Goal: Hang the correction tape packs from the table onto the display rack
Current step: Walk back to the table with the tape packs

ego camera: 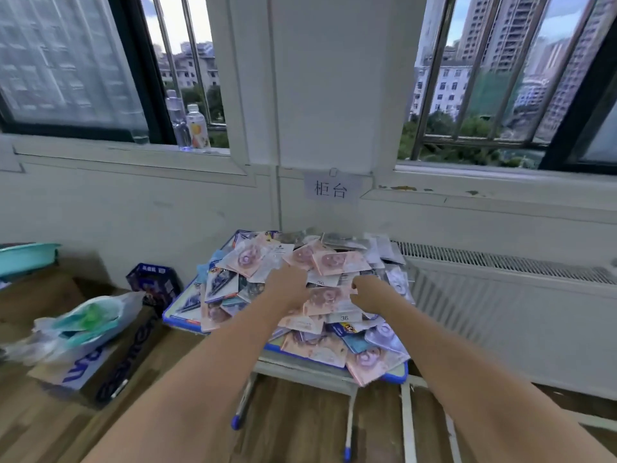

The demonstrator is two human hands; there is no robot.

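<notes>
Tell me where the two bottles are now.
In the head view, the two bottles stand upper left on the windowsill, left of the white pillar.

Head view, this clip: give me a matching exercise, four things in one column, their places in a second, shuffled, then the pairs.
Things:
1. two bottles
2. paper sign
3. dark blue box
4. radiator

Places:
A. on the floor, left of the table
B. on the left window sill
C. against the wall, right of the table
D. taped to the wall above the pile of packs

Pairs: 1-B, 2-D, 3-A, 4-C
</notes>
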